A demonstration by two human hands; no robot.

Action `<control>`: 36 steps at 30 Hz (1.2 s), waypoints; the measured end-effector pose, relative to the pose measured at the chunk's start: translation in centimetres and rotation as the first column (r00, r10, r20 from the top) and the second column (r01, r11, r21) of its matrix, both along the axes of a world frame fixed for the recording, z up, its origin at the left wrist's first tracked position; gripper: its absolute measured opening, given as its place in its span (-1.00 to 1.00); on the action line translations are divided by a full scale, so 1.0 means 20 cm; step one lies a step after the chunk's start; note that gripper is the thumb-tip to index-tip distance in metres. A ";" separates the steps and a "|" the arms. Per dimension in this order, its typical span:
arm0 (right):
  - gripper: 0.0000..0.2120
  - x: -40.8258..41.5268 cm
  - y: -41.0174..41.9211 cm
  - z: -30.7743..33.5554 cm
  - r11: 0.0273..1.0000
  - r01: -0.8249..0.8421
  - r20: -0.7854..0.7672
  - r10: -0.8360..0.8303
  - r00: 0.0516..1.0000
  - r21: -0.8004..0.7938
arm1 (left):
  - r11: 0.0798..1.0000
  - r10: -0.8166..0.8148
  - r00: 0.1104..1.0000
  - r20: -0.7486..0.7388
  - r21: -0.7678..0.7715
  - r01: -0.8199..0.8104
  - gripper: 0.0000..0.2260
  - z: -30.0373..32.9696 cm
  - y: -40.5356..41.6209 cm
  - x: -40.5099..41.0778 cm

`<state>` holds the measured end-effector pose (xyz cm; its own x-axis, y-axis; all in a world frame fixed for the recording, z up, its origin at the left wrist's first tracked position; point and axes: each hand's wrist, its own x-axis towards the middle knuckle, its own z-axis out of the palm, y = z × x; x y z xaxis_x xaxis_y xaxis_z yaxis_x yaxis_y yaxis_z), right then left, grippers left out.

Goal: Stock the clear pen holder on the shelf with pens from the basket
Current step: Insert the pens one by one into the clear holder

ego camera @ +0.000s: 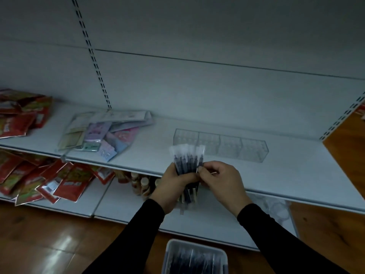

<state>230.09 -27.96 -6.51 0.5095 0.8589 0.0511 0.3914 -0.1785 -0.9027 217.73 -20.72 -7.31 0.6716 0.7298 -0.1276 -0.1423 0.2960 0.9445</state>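
White shelf (pixel 256 175) behind — left hand (pixel 173 184) grips upright pens (pixel 187 161), right hand (pixel 219 178) pinching one.

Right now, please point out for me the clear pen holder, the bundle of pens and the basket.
clear pen holder (pixel 231 145): head view, on the front wall of its third compartment.
bundle of pens (pixel 187 161): head view, on the dark barrels above the hands.
basket (pixel 169 252): head view, on its left rim.

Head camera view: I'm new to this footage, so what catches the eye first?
A bundle of pens held in the left hand at centre, the right hand pinching one. Behind it, an empty clear pen holder sits on the shelf; red packets lie far left.
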 end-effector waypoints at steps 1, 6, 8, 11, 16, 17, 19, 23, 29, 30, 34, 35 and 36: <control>-0.91 0.01 0.04 0.00 1.000 -0.004 -0.008 0.005 1.000 0.017 | 1.000 0.012 1.000 0.011 0.004 -0.012 -0.74 -0.01 0.03 0.01; -0.87 0.07 0.22 -0.04 0.997 -0.015 -0.019 0.016 1.000 0.080 | 0.999 0.044 0.999 -0.001 0.030 -0.044 -0.71 -0.08 0.21 0.02; -0.84 0.10 0.29 -0.04 0.991 0.026 -0.071 -0.017 0.997 0.128 | 0.995 0.097 0.995 -0.035 0.036 -0.095 -0.74 -0.12 0.27 0.02; -0.87 0.14 0.38 0.00 0.979 0.052 -0.098 -0.033 0.995 0.195 | 0.976 0.220 0.975 -0.036 0.008 -0.219 -0.80 -0.16 0.36 0.00; -0.88 0.19 0.55 0.13 0.959 0.071 -0.130 -0.036 0.991 0.276 | 0.936 0.350 0.936 0.027 -0.038 -0.349 -0.86 -0.11 0.52 -0.02; -0.89 0.20 0.59 0.15 0.956 0.070 -0.118 -0.038 0.992 0.284 | 0.931 0.364 0.931 0.039 -0.052 -0.362 -0.86 -0.10 0.55 -0.02; -0.93 0.22 0.66 0.16 0.956 0.066 -0.082 -0.045 0.996 0.284 | 0.917 0.394 0.918 0.048 -0.088 -0.389 -0.85 -0.10 0.58 -0.02; -0.96 0.25 0.76 0.13 0.961 0.073 -0.010 -0.073 0.997 0.267 | 0.905 0.414 0.909 0.041 -0.122 -0.407 -0.88 -0.11 0.59 -0.02; -0.94 0.27 0.84 0.10 0.971 0.085 0.116 -0.114 0.987 0.225 | 0.903 0.420 0.907 0.036 -0.122 -0.413 -0.89 -0.12 0.63 -0.05; -0.95 0.27 0.85 0.10 0.972 0.076 0.130 -0.107 0.986 0.221 | 0.902 0.420 0.907 0.036 -0.126 -0.413 -0.89 -0.12 0.63 -0.05; -0.92 0.26 0.86 0.11 0.976 0.040 0.212 -0.086 0.973 0.215 | 0.905 0.412 0.910 0.046 -0.141 -0.402 -0.89 -0.11 0.63 -0.04; -0.91 0.26 0.86 0.12 0.976 0.035 0.231 -0.085 0.969 0.215 | 0.905 0.410 0.911 0.047 -0.147 -0.399 -0.89 -0.11 0.63 -0.04; -0.90 0.26 0.86 0.12 0.976 0.034 0.240 -0.087 0.967 0.216 | 0.906 0.406 0.912 0.048 -0.152 -0.396 -0.89 -0.11 0.63 -0.04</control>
